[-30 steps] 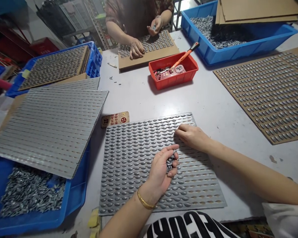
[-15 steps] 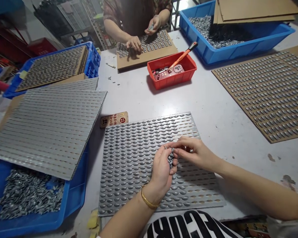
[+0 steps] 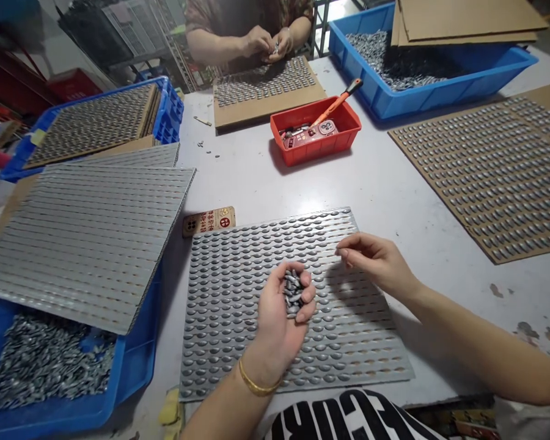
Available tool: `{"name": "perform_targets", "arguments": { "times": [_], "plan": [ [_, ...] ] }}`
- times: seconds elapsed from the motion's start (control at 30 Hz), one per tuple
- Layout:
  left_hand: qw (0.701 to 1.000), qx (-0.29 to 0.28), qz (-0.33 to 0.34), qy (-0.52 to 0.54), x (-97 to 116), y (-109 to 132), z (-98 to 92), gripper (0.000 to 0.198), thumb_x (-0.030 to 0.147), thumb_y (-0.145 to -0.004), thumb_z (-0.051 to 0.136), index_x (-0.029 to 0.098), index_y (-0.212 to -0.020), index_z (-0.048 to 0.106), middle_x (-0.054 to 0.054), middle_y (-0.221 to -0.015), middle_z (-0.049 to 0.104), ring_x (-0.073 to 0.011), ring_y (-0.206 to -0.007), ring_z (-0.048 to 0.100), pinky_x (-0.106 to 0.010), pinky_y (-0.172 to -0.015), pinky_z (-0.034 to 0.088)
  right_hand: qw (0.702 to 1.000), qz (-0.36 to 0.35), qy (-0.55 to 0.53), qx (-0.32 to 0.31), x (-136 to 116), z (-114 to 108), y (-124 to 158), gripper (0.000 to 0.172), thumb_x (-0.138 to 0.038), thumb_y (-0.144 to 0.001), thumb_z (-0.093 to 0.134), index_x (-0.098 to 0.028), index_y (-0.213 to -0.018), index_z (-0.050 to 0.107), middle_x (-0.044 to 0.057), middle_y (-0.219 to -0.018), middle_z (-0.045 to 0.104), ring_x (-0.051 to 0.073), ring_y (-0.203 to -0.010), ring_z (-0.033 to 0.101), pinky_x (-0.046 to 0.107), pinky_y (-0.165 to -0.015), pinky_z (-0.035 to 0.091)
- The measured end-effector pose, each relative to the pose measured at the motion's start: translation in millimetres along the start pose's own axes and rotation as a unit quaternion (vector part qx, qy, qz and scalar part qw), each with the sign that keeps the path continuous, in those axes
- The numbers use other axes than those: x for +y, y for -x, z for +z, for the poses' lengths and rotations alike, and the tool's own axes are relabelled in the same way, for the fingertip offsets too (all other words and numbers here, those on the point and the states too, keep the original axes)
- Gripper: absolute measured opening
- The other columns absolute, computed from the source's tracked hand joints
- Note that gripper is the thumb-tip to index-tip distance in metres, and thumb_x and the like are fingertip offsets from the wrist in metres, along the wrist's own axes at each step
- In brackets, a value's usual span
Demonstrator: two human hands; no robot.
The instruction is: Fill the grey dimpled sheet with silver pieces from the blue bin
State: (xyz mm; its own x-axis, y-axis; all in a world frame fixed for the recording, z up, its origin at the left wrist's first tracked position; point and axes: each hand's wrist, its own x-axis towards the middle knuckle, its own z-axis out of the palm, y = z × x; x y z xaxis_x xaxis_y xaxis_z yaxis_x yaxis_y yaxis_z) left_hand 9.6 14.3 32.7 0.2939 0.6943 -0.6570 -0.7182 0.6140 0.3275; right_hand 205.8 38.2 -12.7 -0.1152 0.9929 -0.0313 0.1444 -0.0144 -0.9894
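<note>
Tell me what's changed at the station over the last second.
The right hand has moved away from the left hand, out to the right above the metal sheet. The left hand has opened slightly, showing its cupped metal pieces. The co-worker's hands have come together. The sheet, red tray and blue bin stayed put.

This is a small-parts workshop: blue plastic bins [image 3: 421, 104] of metal pins [image 3: 50, 360] and dimpled metal boards [image 3: 238, 342] crowd a worktable [image 3: 394, 183].
</note>
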Motion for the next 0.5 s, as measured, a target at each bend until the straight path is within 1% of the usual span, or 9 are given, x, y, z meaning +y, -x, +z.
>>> {"name": "perform_targets", "arguments": {
  "times": [0.03,0.07,0.1,0.17,0.23,0.3,0.37,0.5],
  "plan": [
    [1.0,0.007,0.012,0.009,0,2,-1.1,0.014,0.03,-0.083,0.057,0.016,-0.082,0.056,-0.001,-0.073,0.049,-0.0072,-0.053,0.045,-0.014,-0.034,0.027,0.999,-0.016,0.043,-0.007,6,-3,-5,0.015,-0.033,-0.087,0.062,-0.02,-0.091,0.067,0.003,-0.086,0.067,0.016,-0.076,0.063,0.03,-0.067,0.052],
    [1.0,0.022,0.008,0.015,-2,2,-2.9,0.014,0.03,-0.084,0.056,0.016,-0.081,0.056,-0.002,-0.074,0.05,-0.0082,-0.056,0.048,-0.014,-0.036,0.029,0.995,-0.034,0.088,-0.023,11,-4,-10,0.014,-0.033,-0.087,0.061,-0.02,-0.091,0.067,0.003,-0.086,0.067,0.017,-0.078,0.062,0.031,-0.07,0.051],
    [0.999,0.04,-0.01,0.02,-6,3,-5.4,0.015,0.03,-0.085,0.055,0.015,-0.081,0.055,-0.003,-0.075,0.051,-0.0086,-0.057,0.049,-0.014,-0.036,0.03,0.989,-0.053,0.131,-0.041,16,-5,-15,0.014,-0.032,-0.088,0.06,-0.02,-0.091,0.068,0.004,-0.088,0.067,0.017,-0.081,0.062,0.032,-0.072,0.05],
    [0.995,0.06,-0.067,0.031,-16,2,-10.8,0.015,0.03,-0.086,0.054,0.015,-0.082,0.054,-0.002,-0.073,0.049,-0.0071,-0.053,0.046,-0.014,-0.034,0.025,0.973,-0.089,0.205,-0.063,25,-3,-21,0.014,-0.029,-0.089,0.057,-0.02,-0.092,0.067,0.004,-0.087,0.067,0.017,-0.079,0.061,0.032,-0.071,0.048],
    [0.991,0.047,-0.118,0.041,-26,1,-14.8,0.015,0.03,-0.087,0.052,0.016,-0.083,0.053,0.0,-0.071,0.047,-0.0051,-0.047,0.04,-0.013,-0.032,0.019,0.957,-0.118,0.257,-0.063,31,2,-25,0.013,-0.027,-0.09,0.055,-0.019,-0.091,0.065,0.004,-0.084,0.066,0.017,-0.076,0.059,0.032,-0.069,0.047],
    [0.987,0.027,-0.15,0.046,-32,1,-16.2,0.016,0.031,-0.087,0.053,0.016,-0.083,0.052,0.001,-0.068,0.045,-0.0038,-0.044,0.035,-0.013,-0.031,0.014,0.945,-0.138,0.29,-0.062,36,6,-27,0.012,-0.025,-0.091,0.054,-0.019,-0.09,0.064,0.005,-0.083,0.064,0.018,-0.076,0.058,0.032,-0.069,0.046],
    [0.985,0.018,-0.166,0.049,-33,1,-15.9,0.016,0.032,-0.087,0.053,0.016,-0.083,0.052,0.002,-0.067,0.043,-0.0032,-0.043,0.032,-0.013,-0.031,0.013,0.935,-0.151,0.313,-0.068,40,9,-28,0.013,-0.025,-0.092,0.052,-0.019,-0.089,0.064,0.005,-0.084,0.063,0.018,-0.078,0.058,0.031,-0.07,0.046],
    [0.982,0.01,-0.176,0.068,-31,0,-15.4,0.016,0.031,-0.088,0.053,0.016,-0.083,0.051,0.003,-0.066,0.042,-0.003,-0.042,0.032,-0.013,-0.032,0.013,0.914,-0.166,0.363,-0.069,42,10,-28,0.018,-0.025,-0.094,0.049,-0.019,-0.091,0.066,0.006,-0.087,0.061,0.018,-0.079,0.058,0.029,-0.07,0.046]
  ]
}}
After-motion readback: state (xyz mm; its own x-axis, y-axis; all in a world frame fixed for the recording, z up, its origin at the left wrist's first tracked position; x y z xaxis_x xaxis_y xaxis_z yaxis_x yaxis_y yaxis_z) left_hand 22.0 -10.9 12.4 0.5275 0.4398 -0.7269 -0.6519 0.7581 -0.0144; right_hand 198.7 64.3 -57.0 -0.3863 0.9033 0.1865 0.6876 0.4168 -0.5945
